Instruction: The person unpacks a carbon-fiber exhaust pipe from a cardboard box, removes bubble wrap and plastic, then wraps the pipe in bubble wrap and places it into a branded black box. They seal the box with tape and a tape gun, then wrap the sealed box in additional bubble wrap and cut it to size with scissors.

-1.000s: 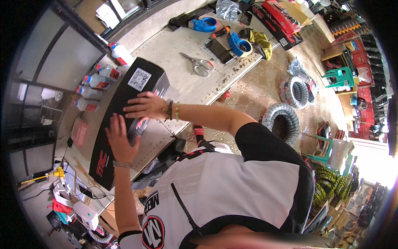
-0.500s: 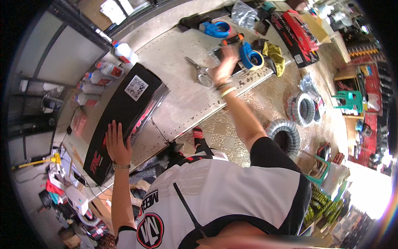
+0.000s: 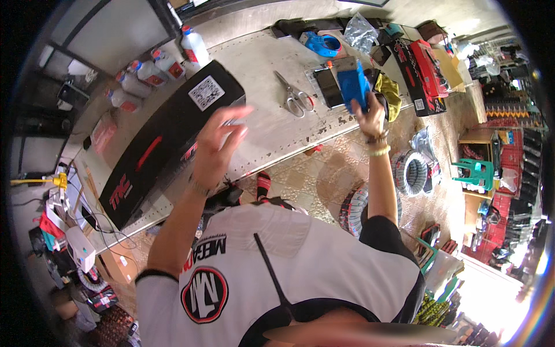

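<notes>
My left hand (image 3: 219,141) is raised over the near side of a long black box (image 3: 167,136), its fingers apart; I see nothing held in it. The box lies slantwise on the bench (image 3: 263,136), with a white square code label on its top. At the bench's front edge, my right hand (image 3: 372,115) grips a roll of blue tape (image 3: 352,87), seen edge-on. Close to that roll lie a dark phone-like slab (image 3: 328,88) and a yellow-and-black cloth or glove (image 3: 389,97). Scissors (image 3: 296,99) with their blades apart rest between my hands.
White bottles (image 3: 195,46) with blue caps line the wall behind the box. A second blue tape roll (image 3: 319,44) and a clear plastic bag (image 3: 361,34) sit at the back. Red-and-black boxes (image 3: 425,69) lie at the right end. Wrapped tyres (image 3: 410,172) are on the floor.
My left hand has lifted off the box. My right hand has moved right and now holds the blue tape roll, tilted up. The view has shifted somewhat.
</notes>
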Available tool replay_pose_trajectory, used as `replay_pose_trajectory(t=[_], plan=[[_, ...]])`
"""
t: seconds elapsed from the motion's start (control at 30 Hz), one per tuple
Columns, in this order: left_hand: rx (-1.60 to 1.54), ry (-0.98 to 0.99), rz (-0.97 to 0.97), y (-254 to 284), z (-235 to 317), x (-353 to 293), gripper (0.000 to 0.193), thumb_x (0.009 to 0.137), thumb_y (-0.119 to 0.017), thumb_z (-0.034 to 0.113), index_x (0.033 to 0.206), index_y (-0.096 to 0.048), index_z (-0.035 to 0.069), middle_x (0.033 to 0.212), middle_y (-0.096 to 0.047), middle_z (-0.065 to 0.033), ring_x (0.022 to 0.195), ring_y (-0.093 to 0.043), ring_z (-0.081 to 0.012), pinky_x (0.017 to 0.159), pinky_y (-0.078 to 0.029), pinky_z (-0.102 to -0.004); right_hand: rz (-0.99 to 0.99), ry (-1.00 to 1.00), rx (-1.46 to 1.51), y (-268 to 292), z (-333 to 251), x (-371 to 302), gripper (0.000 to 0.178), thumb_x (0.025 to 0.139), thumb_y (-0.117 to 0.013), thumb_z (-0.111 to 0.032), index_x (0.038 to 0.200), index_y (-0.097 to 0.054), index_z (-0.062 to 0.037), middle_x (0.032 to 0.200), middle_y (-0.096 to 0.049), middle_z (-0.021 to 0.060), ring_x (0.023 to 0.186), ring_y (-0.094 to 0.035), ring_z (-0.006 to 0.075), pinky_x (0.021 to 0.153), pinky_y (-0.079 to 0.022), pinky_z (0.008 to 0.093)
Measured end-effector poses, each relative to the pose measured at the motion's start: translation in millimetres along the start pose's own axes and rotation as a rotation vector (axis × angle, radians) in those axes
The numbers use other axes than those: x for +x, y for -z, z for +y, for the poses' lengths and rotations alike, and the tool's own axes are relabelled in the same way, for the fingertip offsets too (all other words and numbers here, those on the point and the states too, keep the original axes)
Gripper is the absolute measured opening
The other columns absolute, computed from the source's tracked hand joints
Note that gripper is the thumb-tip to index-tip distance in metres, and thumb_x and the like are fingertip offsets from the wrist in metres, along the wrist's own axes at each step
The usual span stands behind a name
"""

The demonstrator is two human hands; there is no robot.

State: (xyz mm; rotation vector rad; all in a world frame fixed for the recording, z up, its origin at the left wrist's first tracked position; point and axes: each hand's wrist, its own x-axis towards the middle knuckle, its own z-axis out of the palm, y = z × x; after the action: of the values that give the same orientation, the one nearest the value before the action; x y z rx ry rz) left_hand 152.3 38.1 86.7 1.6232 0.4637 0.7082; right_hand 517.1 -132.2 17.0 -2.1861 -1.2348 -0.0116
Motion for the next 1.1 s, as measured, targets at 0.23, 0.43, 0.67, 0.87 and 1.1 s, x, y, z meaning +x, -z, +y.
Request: replay_pose_trajectory(t=[0.23, 0.43, 0.67, 0.87, 1.1], plan=[[-0.375, 0.212, -0.609, 14.8, 36.0, 36.9, 0.053, 0.092, -0.045, 0.028, 0.141, -0.038, 0.007, 0.142, -0.041, -0.0085, 0.129, -0.038, -0.0177, 0.106, -0.034, -0.0381, -0.149, 0.896, -0.030, 47.0, -144.7, -72.8, 0.042, 0.084, -0.060, -0.037, 0.105, -0.057, -0.0003, 0.097, -0.065, 0.0109, 0.085, -0.064, 0.0271, 0.081, -0.046, 0.0395], [0.288, -0.465, -0.820, 36.3, 68.3, 34.9, 0.054, 0.082, -0.046, 0.006, 0.137, -0.044, 0.005, 0.138, -0.042, -0.0080, 0.124, -0.042, -0.0199, 0.103, -0.036, -0.0364, -0.179, 1.016, -0.157, 74.2, -189.9, -83.8, 0.040, 0.075, -0.066, -0.032, 0.105, -0.060, -0.0060, 0.102, -0.066, 0.0056, 0.088, -0.064, 0.0187, 0.081, -0.045, 0.0343], [-0.112, 0.580, -0.778, 51.1, 75.4, 39.7, 0.058, 0.094, -0.049, 0.051, 0.124, -0.048, 0.002, 0.095, -0.063, -0.0091, 0.088, -0.064, -0.0156, 0.081, -0.053, -0.0311, -0.251, 1.062, -0.241, 76.8, -218.5, -84.7, 0.040, 0.071, -0.064, -0.025, 0.107, -0.062, -0.0085, 0.103, -0.067, 0.0027, 0.090, -0.064, 0.0139, 0.078, -0.043, 0.0278], [-0.099, 0.649, -0.689, 53.3, 50.4, 40.9, 0.059, 0.092, -0.052, 0.051, 0.131, -0.047, 0.006, 0.104, -0.062, -0.0067, 0.100, -0.059, -0.0131, 0.085, -0.052, -0.0327, -0.247, 1.099, -0.176, 59.8, -233.1, -88.3, 0.042, 0.069, -0.064, -0.025, 0.108, -0.062, -0.0091, 0.103, -0.066, 0.0009, 0.089, -0.064, 0.0135, 0.079, -0.042, 0.0276], [-0.276, 0.289, -0.919, 51.4, 27.8, 62.1, 0.036, 0.090, -0.062, 0.030, 0.117, -0.061, 0.005, 0.120, -0.060, -0.0048, 0.110, -0.056, -0.0116, 0.095, -0.046, -0.0296, -0.306, 1.085, -0.074, 47.3, -246.6, -94.8, 0.044, 0.067, -0.068, -0.027, 0.106, -0.060, -0.0076, 0.104, -0.066, 0.0021, 0.091, -0.063, 0.0157, 0.080, -0.042, 0.0292]])
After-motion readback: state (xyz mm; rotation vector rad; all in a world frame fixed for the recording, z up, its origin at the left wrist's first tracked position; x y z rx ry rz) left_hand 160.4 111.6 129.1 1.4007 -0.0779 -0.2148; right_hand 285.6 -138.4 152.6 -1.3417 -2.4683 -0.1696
